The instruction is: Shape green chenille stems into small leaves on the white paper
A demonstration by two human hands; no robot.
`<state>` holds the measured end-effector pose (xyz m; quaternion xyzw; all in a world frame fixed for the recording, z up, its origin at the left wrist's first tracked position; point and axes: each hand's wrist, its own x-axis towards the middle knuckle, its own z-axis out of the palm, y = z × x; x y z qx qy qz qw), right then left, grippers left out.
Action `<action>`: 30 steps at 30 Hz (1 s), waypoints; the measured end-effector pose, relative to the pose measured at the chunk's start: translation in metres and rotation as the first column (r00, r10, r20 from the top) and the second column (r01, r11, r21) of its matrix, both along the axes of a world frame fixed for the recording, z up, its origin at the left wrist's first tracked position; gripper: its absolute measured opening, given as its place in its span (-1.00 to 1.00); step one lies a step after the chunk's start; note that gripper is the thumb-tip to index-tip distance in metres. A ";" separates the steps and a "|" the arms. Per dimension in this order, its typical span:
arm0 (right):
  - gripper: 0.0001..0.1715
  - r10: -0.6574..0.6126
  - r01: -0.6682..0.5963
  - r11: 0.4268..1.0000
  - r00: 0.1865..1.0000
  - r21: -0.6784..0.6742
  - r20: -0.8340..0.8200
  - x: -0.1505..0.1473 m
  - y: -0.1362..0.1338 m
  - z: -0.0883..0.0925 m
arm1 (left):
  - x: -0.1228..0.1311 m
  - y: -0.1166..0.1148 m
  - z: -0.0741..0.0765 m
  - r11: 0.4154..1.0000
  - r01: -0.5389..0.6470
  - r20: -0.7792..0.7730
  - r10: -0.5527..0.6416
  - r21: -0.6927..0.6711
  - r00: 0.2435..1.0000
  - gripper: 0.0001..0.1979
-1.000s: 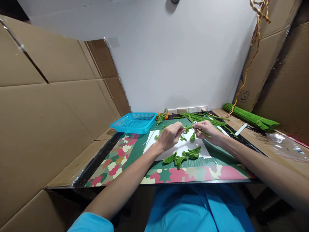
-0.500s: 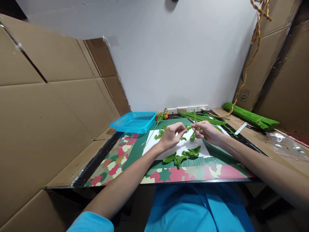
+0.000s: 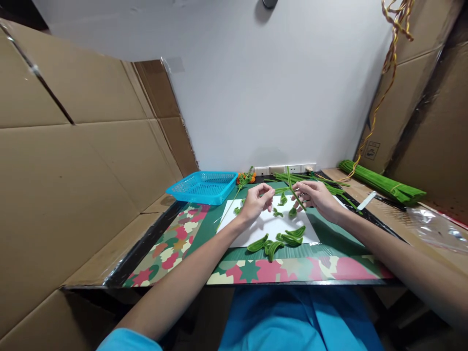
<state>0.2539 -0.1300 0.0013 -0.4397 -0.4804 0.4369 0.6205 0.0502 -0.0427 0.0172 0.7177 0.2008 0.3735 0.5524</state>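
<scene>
My left hand (image 3: 258, 204) is closed in a pinch on one end of a fuzzy green pipe cleaner (image 3: 281, 190), above a white sheet of paper (image 3: 252, 231). My right hand (image 3: 315, 199) has its fingertips closed on the other side of it, where a slanting length crosses; whether that is one bent stem or two, I cannot tell. Bent green leaf-like pieces (image 3: 291, 239) lie in a cluster on the sheet's front edge. Smaller curled pieces (image 3: 278, 213) rest on the paper under and between my hands.
A blue plastic basket (image 3: 215, 194) stands at the back left, beside orange flowers (image 3: 245, 178) on a green stem. Loose green stems (image 3: 325, 183) lie behind my right hand. Further right are a tied green bundle (image 3: 383, 183), a white strip (image 3: 366, 201) and a clear plastic bag (image 3: 435, 222).
My hands have drawn apart, the left one moving left. More of the pipe cleaner now shows between them, and its upright length leans more. The right fingers have spread slightly.
</scene>
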 end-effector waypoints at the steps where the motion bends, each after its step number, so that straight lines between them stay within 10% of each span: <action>1: -0.48 -0.030 0.030 0.999 0.999 0.030 0.027 0.001 0.001 0.000 | 0.000 0.000 0.000 1.000 0.003 -0.006 -0.003 -0.002 1.000 -0.56; 13: -0.56 0.014 -0.077 0.981 0.944 0.180 0.330 -0.007 -0.007 0.003 | 0.001 0.000 -0.005 0.997 -0.031 0.032 0.029 0.077 0.999 -0.54; 30: -0.57 -0.338 0.225 0.893 0.907 0.391 0.250 -0.013 -0.007 -0.005 | 0.002 -0.016 -0.003 0.999 0.027 -0.080 -0.024 0.045 0.996 -0.53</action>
